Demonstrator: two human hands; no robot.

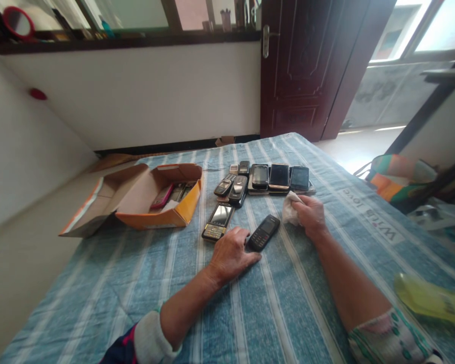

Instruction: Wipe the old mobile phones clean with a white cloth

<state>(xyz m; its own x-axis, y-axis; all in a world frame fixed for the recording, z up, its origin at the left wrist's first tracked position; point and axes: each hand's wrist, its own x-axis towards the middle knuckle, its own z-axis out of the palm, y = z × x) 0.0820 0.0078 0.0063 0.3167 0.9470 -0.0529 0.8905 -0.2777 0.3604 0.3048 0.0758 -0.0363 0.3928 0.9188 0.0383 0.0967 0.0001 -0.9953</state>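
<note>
A black keypad phone (264,232) lies slanted on the striped cloth, and my left hand (229,255) grips its lower left end between thumb and fingers. In my right hand (311,215) is a crumpled white cloth (290,208), pinched a little to the right of that phone. Just beyond my left hand rests a gold-and-black phone (217,222) with its screen upward. Farther back, two dark keypad phones (238,190) lie close together beside rows of touchscreen phones (279,177), some stacked on others.
An open orange cardboard box (174,218) stands at the left, with several phones inside, one of them pink (162,196). A yellow plastic packet (432,301) lies at the right. Behind the bed edge are a wall and a dark red door (299,65).
</note>
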